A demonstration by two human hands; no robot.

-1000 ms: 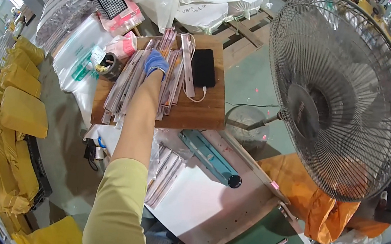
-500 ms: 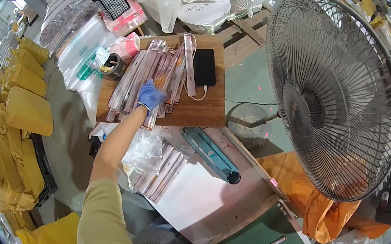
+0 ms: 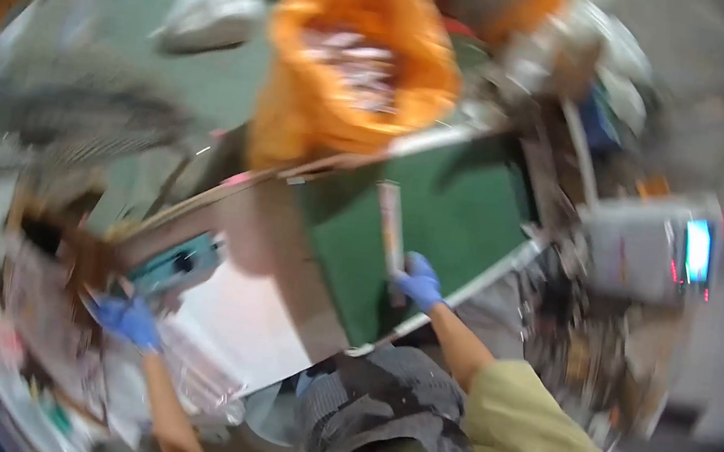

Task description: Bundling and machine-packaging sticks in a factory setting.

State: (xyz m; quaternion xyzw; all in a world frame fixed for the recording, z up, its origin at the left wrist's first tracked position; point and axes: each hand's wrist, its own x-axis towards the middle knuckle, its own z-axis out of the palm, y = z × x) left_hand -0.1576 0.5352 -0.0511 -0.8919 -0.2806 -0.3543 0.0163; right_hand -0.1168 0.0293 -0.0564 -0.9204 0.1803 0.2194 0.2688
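Note:
Over the green work surface (image 3: 458, 202), my right hand (image 3: 419, 280), in a blue glove, is closed on the near part of a long, thin, pale strip-shaped packet (image 3: 391, 230). The packet points away from me, brown and pinkish along its length. My left hand (image 3: 127, 320), also gloved in blue, is at the left by the wooden board (image 3: 89, 257). Motion blur smears its fingers, so whether it holds anything is unclear. Near it, a bundle of similar strips (image 3: 199, 365) lies on the white surface (image 3: 247, 321).
A teal long-bodied device (image 3: 175, 269) sits on the white part of the bench. Beyond the bench stands an orange sack (image 3: 281, 113) with many pale pieces inside. The fan (image 3: 72, 116) is a blur at the left. A boxy machine with a lit screen (image 3: 637, 246) stands right.
The view has swung to the right, bringing the green surface and orange sack to the middle. My left hand has come off the middle of the strip pile. My right hand still holds its packet.

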